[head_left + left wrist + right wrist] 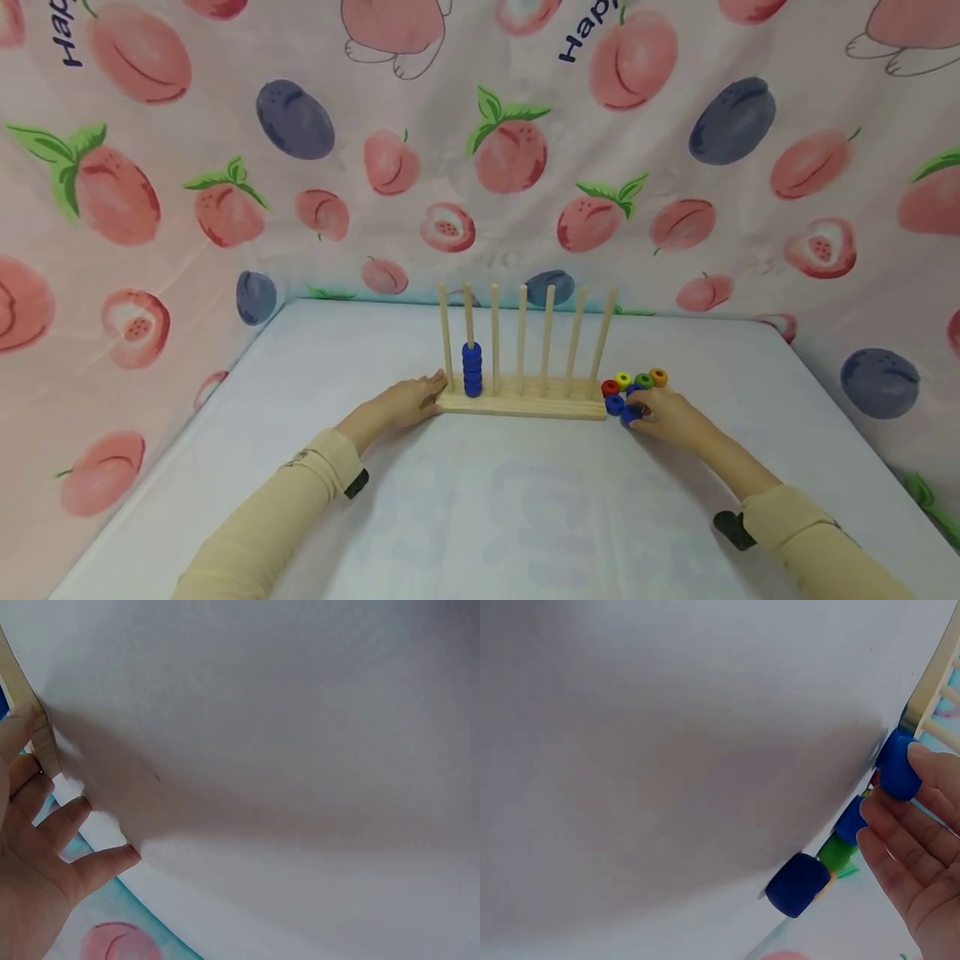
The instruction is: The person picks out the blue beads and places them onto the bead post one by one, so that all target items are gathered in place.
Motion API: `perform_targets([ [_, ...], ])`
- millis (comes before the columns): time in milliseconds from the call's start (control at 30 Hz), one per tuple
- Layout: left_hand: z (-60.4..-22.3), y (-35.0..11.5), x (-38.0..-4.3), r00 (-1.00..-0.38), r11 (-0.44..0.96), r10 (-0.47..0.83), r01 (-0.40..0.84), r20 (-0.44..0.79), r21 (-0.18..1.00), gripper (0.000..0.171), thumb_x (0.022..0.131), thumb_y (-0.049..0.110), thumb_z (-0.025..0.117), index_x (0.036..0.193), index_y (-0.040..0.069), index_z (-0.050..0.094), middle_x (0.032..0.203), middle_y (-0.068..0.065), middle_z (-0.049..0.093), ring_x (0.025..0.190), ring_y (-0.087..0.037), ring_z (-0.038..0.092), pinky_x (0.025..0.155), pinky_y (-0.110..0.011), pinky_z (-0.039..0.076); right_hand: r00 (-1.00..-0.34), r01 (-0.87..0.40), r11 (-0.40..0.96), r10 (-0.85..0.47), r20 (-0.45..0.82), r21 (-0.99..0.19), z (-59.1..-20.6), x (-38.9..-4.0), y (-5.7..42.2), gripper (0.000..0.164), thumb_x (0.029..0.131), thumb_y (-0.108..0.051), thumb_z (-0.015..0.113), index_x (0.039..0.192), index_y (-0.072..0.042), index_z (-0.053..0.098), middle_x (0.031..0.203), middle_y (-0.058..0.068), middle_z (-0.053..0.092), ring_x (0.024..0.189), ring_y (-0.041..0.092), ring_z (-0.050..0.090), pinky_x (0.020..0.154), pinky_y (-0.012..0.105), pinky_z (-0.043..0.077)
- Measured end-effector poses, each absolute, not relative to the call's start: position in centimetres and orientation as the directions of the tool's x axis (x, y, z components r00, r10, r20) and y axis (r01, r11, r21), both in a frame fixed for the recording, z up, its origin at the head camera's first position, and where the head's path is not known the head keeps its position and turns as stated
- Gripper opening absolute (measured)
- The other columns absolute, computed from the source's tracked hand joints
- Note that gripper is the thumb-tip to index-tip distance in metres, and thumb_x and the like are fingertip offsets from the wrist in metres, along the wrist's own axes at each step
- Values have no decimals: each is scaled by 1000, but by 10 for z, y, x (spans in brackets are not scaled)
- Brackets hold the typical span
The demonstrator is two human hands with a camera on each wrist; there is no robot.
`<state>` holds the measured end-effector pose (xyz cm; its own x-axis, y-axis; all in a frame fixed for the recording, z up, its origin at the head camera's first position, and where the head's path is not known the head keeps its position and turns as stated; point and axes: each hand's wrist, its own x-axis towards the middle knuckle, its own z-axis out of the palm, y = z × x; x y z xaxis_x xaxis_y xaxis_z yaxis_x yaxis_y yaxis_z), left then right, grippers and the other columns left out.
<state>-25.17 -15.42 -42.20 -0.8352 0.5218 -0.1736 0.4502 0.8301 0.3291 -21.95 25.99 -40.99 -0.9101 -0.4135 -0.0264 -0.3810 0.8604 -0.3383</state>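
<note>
A wooden peg rack (525,407) with several upright pegs stands on the table. Blue beads (472,371) are stacked on its second peg from the left. My left hand (411,402) grips the rack's left end, thumb on the front of the base (46,746), the other fingers spread behind. Off the rack's right end, my right hand (671,419) pinches a blue bead (898,766) between thumb and fingers. Loose beads lie close around it: a red bead (611,388), a yellow bead (623,380), a green bead (643,381), an orange bead (658,377) and more blue ones.
A white cloth covers the table (480,508). Behind it and along the sides hangs a fruit-printed curtain (450,108). Another blue bead (798,885) lies below the right hand's fingers in the right wrist view.
</note>
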Motion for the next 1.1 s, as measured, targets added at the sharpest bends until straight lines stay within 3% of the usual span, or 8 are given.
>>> perform_targets([
  [233, -419, -154, -252, -837, 831, 519, 447, -172, 330, 60, 97, 24, 52, 146, 1, 28, 151, -18, 29, 133, -42, 37, 111, -51, 32, -901, -423, 849, -431, 46, -316, -409, -214, 256, 25, 79, -6, 72, 100, 7, 66, 91, 16, 70, 79, 22, 65, 68, 35, 57],
  [433, -421, -156, -252, -838, 832, 517, 443, -175, 335, 61, 97, 25, 53, 146, 0, 27, 149, -20, 31, 133, -43, 38, 111, -52, 33, -902, -417, 858, -432, 19, -300, -403, -210, 246, 29, 81, -9, 72, 103, 8, 65, 96, 18, 70, 85, 27, 67, 73, 36, 59],
  [1100, -422, -154, -251, -836, 826, 515, 424, -192, 370, 58, 98, 22, 50, 146, -1, 26, 152, -19, 26, 136, -43, 32, 113, -53, 28, -883, -463, 838, -465, 67, -289, -394, -209, 218, 30, 81, -11, 72, 104, 6, 65, 98, 16, 69, 89, 24, 66, 76, 38, 58],
])
